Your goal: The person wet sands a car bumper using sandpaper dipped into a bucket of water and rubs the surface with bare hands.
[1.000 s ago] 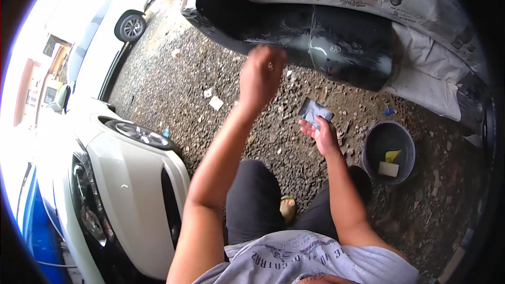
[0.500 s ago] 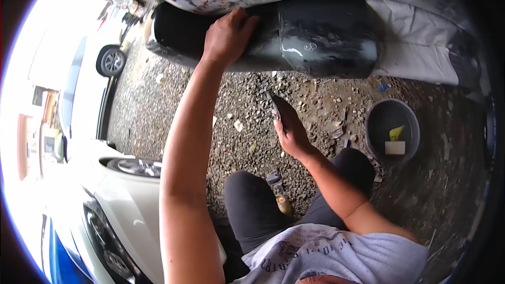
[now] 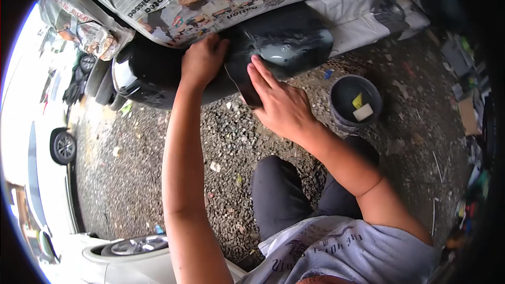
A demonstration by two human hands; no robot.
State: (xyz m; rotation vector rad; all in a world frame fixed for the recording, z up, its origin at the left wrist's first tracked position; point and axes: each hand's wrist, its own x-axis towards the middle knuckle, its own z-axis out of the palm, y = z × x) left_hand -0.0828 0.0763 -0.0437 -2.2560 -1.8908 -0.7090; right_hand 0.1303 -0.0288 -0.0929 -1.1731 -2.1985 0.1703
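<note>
A black car bumper (image 3: pixel 286 47), wet and shiny with whitish smears, runs across the upper part of the view. My left hand (image 3: pixel 202 62) is closed at its upper edge, fingers curled and partly hidden. A dark, thin sheet that looks like sandpaper (image 3: pixel 244 85) lies against the bumper's lower face. Over that sheet is my right hand (image 3: pixel 284 102), two fingers stretched along it and pressing, the thumb hidden beneath.
Newspaper (image 3: pixel 210 5) covers the car body above the bumper. A dark bucket (image 3: pixel 336 100) with a pale block (image 3: pixel 363 112) and a yellow-green piece (image 3: pixel 357 100) in it stands on the gravel (image 3: pixel 226 163) to the right. A white car (image 3: pixel 126 263) is at the lower left.
My right hand has risen from above the gravel to the bumper, bringing the sandpaper against it. My left hand stays at the upper edge. The view has turned and shifted.
</note>
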